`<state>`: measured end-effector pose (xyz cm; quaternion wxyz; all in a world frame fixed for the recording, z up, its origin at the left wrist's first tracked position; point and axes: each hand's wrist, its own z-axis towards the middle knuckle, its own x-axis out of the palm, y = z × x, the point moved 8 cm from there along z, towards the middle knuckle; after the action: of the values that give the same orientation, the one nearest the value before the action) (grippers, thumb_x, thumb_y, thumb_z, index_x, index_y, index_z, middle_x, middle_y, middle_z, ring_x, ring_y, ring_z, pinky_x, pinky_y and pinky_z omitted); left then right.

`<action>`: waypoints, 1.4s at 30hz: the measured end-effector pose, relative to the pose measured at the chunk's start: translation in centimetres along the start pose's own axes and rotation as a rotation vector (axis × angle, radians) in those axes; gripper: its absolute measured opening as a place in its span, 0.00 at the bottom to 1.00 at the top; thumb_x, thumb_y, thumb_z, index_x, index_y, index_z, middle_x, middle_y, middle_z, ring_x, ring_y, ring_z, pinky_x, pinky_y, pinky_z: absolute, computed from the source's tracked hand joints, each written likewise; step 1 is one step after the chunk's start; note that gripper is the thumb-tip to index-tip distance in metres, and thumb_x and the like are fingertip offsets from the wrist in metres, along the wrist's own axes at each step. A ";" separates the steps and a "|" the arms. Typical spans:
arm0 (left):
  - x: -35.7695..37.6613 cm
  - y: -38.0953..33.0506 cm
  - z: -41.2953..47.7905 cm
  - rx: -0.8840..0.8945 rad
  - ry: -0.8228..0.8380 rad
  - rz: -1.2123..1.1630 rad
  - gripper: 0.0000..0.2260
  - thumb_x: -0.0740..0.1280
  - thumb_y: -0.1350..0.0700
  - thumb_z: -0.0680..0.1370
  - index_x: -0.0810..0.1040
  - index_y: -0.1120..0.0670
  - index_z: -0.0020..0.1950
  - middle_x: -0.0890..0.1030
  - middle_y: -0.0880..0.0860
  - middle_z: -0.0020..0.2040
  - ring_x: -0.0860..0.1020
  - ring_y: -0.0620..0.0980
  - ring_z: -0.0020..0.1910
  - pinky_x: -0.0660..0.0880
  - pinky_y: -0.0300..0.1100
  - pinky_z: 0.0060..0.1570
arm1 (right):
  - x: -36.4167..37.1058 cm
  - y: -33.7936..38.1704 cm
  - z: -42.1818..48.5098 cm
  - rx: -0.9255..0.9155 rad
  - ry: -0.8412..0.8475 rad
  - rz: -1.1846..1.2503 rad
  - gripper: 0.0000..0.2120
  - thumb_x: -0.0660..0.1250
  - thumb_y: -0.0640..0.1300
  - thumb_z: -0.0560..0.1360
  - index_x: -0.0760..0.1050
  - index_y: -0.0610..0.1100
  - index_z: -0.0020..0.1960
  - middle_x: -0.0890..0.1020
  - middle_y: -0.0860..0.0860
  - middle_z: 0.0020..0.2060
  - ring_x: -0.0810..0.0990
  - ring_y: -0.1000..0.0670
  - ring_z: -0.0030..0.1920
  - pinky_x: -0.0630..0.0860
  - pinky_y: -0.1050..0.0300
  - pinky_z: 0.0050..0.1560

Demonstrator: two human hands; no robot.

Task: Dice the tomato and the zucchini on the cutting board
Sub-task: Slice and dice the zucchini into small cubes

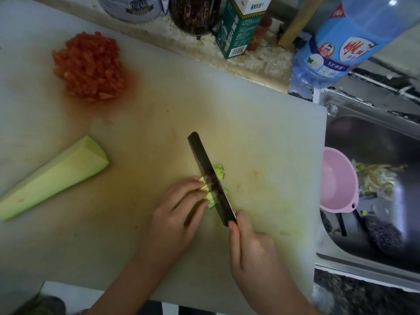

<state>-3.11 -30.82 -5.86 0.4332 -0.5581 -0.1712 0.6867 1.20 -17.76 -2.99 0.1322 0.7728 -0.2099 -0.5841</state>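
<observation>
The right grip (252, 244) wraps a knife (209, 176) by its handle, blade down through zucchini strips (210, 196) that the left grip (179, 210) pinches with curled fingers mid cutting board (250, 110), a large zucchini piece (52, 178) lying left and diced tomato (89, 67) heaped far left.

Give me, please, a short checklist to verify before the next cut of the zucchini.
1. Right hand grips the knife: ok.
2. Left hand holds the zucchini strips beside the blade: ok.
3. Left fingertips tucked away from the edge: cannot tell; they are very close.
4. Diced tomato heaped far from the knife: ok.
5. Large zucchini piece lies apart, not in the way: ok.
</observation>
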 end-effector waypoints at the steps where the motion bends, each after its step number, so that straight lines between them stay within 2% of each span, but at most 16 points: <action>1: 0.0 0.0 0.0 -0.002 0.005 0.000 0.07 0.71 0.62 0.76 0.83 0.63 0.52 0.81 0.56 0.55 0.78 0.50 0.60 0.73 0.43 0.64 | 0.0 0.3 0.5 -0.004 0.007 -0.002 0.09 0.46 0.55 0.80 0.61 0.53 0.46 0.54 0.58 0.20 0.68 0.46 0.20 0.50 0.57 0.22; 4: 0.1 0.0 0.0 -0.008 0.016 0.000 0.08 0.70 0.59 0.77 0.83 0.62 0.53 0.81 0.55 0.56 0.78 0.49 0.60 0.72 0.41 0.65 | 0.0 1.4 3.3 -0.066 0.017 0.108 0.10 0.47 0.53 0.81 0.64 0.51 0.50 0.64 0.56 0.24 0.69 0.48 0.24 0.62 0.55 0.28; 6: 0.0 0.0 -0.1 -0.014 0.018 0.004 0.09 0.70 0.58 0.76 0.83 0.61 0.53 0.81 0.55 0.56 0.78 0.48 0.60 0.72 0.40 0.65 | -0.5 1.6 5.1 -0.067 0.045 0.273 0.09 0.50 0.50 0.82 0.63 0.50 0.45 0.68 0.54 0.26 0.69 0.52 0.25 0.68 0.52 0.30; 9: -0.1 0.1 -0.1 -0.030 0.014 -0.016 0.09 0.70 0.58 0.76 0.83 0.60 0.53 0.81 0.53 0.57 0.78 0.47 0.61 0.72 0.40 0.65 | -1.7 0.7 5.4 -0.041 0.069 0.427 0.13 0.51 0.52 0.82 0.64 0.54 0.39 0.71 0.51 0.23 0.70 0.52 0.23 0.72 0.50 0.30; 13: -0.6 0.3 0.2 -0.073 -0.018 -0.063 0.09 0.69 0.57 0.76 0.83 0.59 0.53 0.81 0.51 0.58 0.78 0.44 0.61 0.71 0.37 0.64 | -3.1 -0.3 2.7 -0.047 0.050 0.467 0.14 0.50 0.56 0.80 0.62 0.55 0.37 0.70 0.41 0.24 0.68 0.46 0.23 0.67 0.47 0.26; 14: -0.7 0.4 0.1 -0.085 -0.024 -0.072 0.09 0.69 0.57 0.77 0.83 0.59 0.53 0.81 0.51 0.58 0.78 0.44 0.61 0.72 0.37 0.64 | -3.0 -0.6 2.0 -0.053 0.061 0.457 0.14 0.50 0.58 0.80 0.62 0.55 0.38 0.69 0.41 0.25 0.68 0.47 0.23 0.66 0.48 0.26; 17: -0.8 0.7 -0.1 -0.119 -0.031 -0.088 0.09 0.67 0.58 0.78 0.83 0.60 0.54 0.81 0.52 0.57 0.78 0.43 0.60 0.72 0.35 0.63 | -1.9 -1.4 0.3 -0.078 0.095 0.359 0.14 0.47 0.64 0.76 0.62 0.57 0.41 0.68 0.46 0.24 0.68 0.50 0.25 0.63 0.57 0.29; 18: -0.9 0.7 0.0 -0.130 -0.032 -0.092 0.09 0.66 0.59 0.78 0.82 0.61 0.54 0.81 0.52 0.56 0.78 0.42 0.59 0.71 0.33 0.62 | -1.5 -1.5 0.0 -0.087 0.098 0.337 0.14 0.46 0.65 0.76 0.61 0.58 0.41 0.68 0.47 0.24 0.67 0.50 0.25 0.62 0.57 0.29; 24: -1.1 0.6 0.3 -0.138 -0.030 -0.084 0.08 0.65 0.60 0.77 0.82 0.61 0.51 0.80 0.53 0.52 0.77 0.41 0.56 0.69 0.28 0.60 | -1.0 -1.4 -0.3 -0.070 0.075 0.325 0.12 0.46 0.64 0.76 0.60 0.58 0.41 0.69 0.43 0.25 0.66 0.48 0.23 0.63 0.48 0.27; 28: -0.9 0.8 0.2 -0.125 -0.031 -0.036 0.07 0.68 0.63 0.76 0.83 0.61 0.52 0.82 0.53 0.52 0.78 0.43 0.55 0.72 0.31 0.60 | -1.1 -1.1 -0.3 -0.075 0.078 0.340 0.11 0.47 0.63 0.76 0.61 0.59 0.41 0.67 0.46 0.23 0.65 0.49 0.22 0.62 0.48 0.26; 31: -0.8 0.9 0.1 -0.125 -0.035 -0.043 0.08 0.67 0.62 0.77 0.83 0.61 0.52 0.82 0.53 0.53 0.79 0.44 0.55 0.73 0.34 0.61 | -1.0 -0.8 -0.3 -0.072 0.081 0.289 0.11 0.46 0.64 0.75 0.60 0.60 0.42 0.70 0.44 0.26 0.66 0.49 0.23 0.63 0.48 0.27; 33: -0.8 0.9 0.1 -0.120 -0.038 -0.037 0.07 0.68 0.63 0.76 0.83 0.61 0.52 0.82 0.53 0.53 0.79 0.45 0.56 0.74 0.36 0.60 | -0.9 -0.8 -0.3 -0.071 0.065 0.246 0.09 0.45 0.64 0.74 0.59 0.63 0.42 0.71 0.47 0.27 0.67 0.50 0.23 0.63 0.51 0.27; 35: -0.7 0.9 0.0 -0.120 -0.042 -0.032 0.06 0.69 0.64 0.76 0.83 0.61 0.51 0.82 0.54 0.53 0.80 0.46 0.56 0.75 0.37 0.60 | -0.7 -0.6 -0.3 -0.087 0.045 0.180 0.06 0.45 0.63 0.75 0.57 0.65 0.43 0.72 0.52 0.26 0.67 0.53 0.23 0.59 0.59 0.25; 38: -0.6 1.0 0.1 -0.124 -0.038 -0.039 0.06 0.70 0.65 0.75 0.83 0.62 0.51 0.82 0.54 0.53 0.80 0.47 0.55 0.75 0.37 0.60 | -0.6 -0.1 -0.3 -0.073 0.030 0.068 0.05 0.48 0.58 0.77 0.60 0.60 0.46 0.63 0.52 0.20 0.68 0.53 0.22 0.57 0.65 0.21; 40: -0.6 1.2 0.2 -0.137 -0.042 -0.059 0.06 0.69 0.66 0.75 0.83 0.62 0.51 0.82 0.54 0.53 0.80 0.48 0.56 0.75 0.40 0.60 | -0.4 0.3 -0.2 -0.031 0.036 -0.002 0.11 0.47 0.58 0.80 0.63 0.54 0.47 0.55 0.54 0.20 0.69 0.49 0.21 0.55 0.61 0.18; 42: -0.6 1.1 0.1 -0.138 -0.051 -0.062 0.06 0.69 0.67 0.75 0.83 0.63 0.50 0.82 0.54 0.52 0.80 0.48 0.55 0.75 0.41 0.60 | 0.1 0.5 -0.4 -0.008 0.042 -0.038 0.15 0.44 0.57 0.81 0.65 0.50 0.47 0.51 0.56 0.22 0.66 0.48 0.18 0.47 0.63 0.17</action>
<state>-3.70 -31.94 -6.25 0.4103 -0.5632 -0.2463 0.6737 1.48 -18.25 -2.73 0.1285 0.7882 -0.1900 -0.5711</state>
